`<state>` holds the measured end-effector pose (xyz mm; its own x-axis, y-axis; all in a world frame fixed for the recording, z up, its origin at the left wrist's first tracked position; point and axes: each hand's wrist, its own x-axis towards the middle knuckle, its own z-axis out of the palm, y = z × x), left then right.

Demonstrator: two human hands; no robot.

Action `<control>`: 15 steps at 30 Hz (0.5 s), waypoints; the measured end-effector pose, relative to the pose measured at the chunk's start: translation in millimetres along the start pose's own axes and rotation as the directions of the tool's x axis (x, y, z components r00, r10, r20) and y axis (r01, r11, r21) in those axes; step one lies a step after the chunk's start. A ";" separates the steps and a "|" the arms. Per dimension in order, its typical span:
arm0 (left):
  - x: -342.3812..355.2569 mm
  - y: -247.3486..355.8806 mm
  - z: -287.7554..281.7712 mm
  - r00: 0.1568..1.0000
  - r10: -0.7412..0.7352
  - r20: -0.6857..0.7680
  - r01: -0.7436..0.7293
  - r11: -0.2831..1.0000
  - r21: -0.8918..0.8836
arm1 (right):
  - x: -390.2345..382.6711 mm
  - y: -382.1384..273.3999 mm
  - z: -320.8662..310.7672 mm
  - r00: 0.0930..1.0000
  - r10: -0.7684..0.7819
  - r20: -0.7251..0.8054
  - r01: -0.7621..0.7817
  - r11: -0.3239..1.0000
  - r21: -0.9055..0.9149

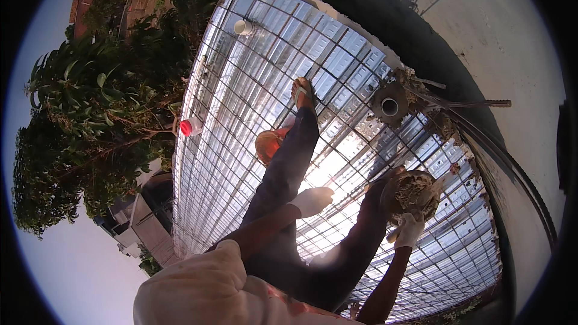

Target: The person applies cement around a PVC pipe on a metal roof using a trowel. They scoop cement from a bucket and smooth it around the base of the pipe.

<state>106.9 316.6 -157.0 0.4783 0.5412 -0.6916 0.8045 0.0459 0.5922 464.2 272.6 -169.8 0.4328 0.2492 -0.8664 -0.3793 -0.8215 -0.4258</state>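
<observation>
While the white-gloved right hand [410, 229] gripped a tan-handled trowel [393, 236] over the round mortar-caked pan [389, 198], seemingly for control, the left hand [312, 201], curled left of it, looked empty.

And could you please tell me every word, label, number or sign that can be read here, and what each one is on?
There is no readable text in this view.
Shirt: reddish markings, too blurred to tell whether they include lettering.
Red-and-white container: too small to make out any label.
</observation>
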 end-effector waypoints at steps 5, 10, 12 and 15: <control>1.9 -56.3 -21.9 0.971 -0.231 0.061 0.239 0.948 -0.211 | -47.5 -50.4 164.8 0.990 -0.020 0.136 0.019 1.000 0.009; 13.6 -45.9 -96.0 0.939 -0.331 0.096 0.338 0.828 -0.448 | -45.0 -103.2 327.0 0.956 -0.087 0.282 0.113 0.990 -0.080; 12.0 -60.0 -101.9 0.932 -0.327 0.159 0.360 0.775 -0.519 | -35.5 -108.7 393.7 0.914 -0.106 0.392 0.150 0.985 -0.084; 16.3 -69.8 -129.8 0.940 -0.301 0.161 0.336 0.731 -0.594 | -7.6 -118.2 486.7 0.869 -0.153 0.470 0.203 0.978 -0.057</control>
<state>12.8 431.2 -156.0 0.2641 0.3597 -0.8949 0.5399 0.7137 0.4462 107.8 617.4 -239.8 0.0503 0.5834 -0.8106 -0.2367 -0.7816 -0.5772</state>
